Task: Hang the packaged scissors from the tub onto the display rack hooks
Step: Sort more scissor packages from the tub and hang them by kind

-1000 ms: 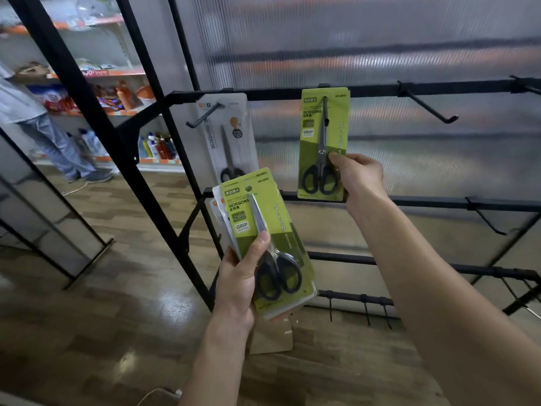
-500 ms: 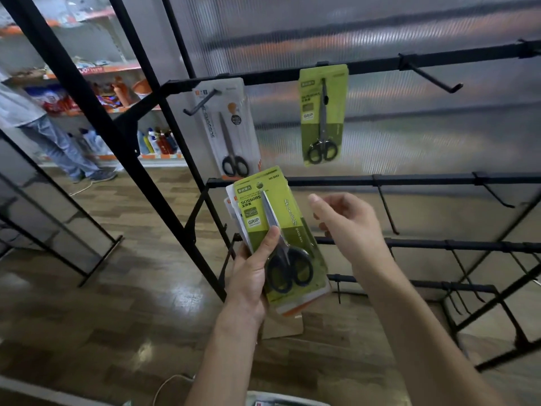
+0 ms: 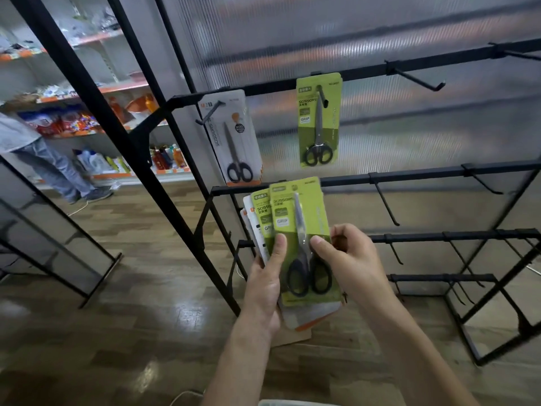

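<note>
Item count: packaged scissors and hands

Hanging on the rack: two packs, one white and one green. Held in the fanned stack: at least four packs; exact number unclear. Hands: two, left and right.

Tub cut off by bottom edge; rear packs mostly hidden.
</note>
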A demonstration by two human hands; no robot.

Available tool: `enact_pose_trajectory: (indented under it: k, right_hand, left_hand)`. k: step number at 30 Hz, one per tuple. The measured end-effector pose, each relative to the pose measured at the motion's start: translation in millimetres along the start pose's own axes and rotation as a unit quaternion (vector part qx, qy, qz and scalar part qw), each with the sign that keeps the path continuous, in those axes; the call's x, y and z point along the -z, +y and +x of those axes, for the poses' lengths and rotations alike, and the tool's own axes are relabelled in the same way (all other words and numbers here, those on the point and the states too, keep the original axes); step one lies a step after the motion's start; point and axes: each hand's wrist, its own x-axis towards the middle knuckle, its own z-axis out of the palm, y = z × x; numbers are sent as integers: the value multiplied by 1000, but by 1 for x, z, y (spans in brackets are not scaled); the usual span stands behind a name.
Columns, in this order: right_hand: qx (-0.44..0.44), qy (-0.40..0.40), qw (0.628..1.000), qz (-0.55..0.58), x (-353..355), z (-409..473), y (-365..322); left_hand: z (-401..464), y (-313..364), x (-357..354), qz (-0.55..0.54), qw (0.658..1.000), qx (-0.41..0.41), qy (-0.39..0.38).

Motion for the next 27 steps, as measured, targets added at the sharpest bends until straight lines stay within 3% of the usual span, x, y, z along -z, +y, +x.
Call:
enact_pose_trajectory:
  k: [3,8,18,27]
  right_hand:
    - [-34,11,995,92,-3,-6,-4]
    - [-4,25,987,160,0,-16,-7]
    - [130,42,981,135,19,-9,-42]
    - [149,85,980,98,36,26,-68]
  left_hand:
    - [-4,-2,3,-31,999,14,14]
    - [-14,0,2,-50,998,9,25]
    - [-12,-8,-14,-43,997,1,60]
    - [-3,-6,-20,-50,996,16,71]
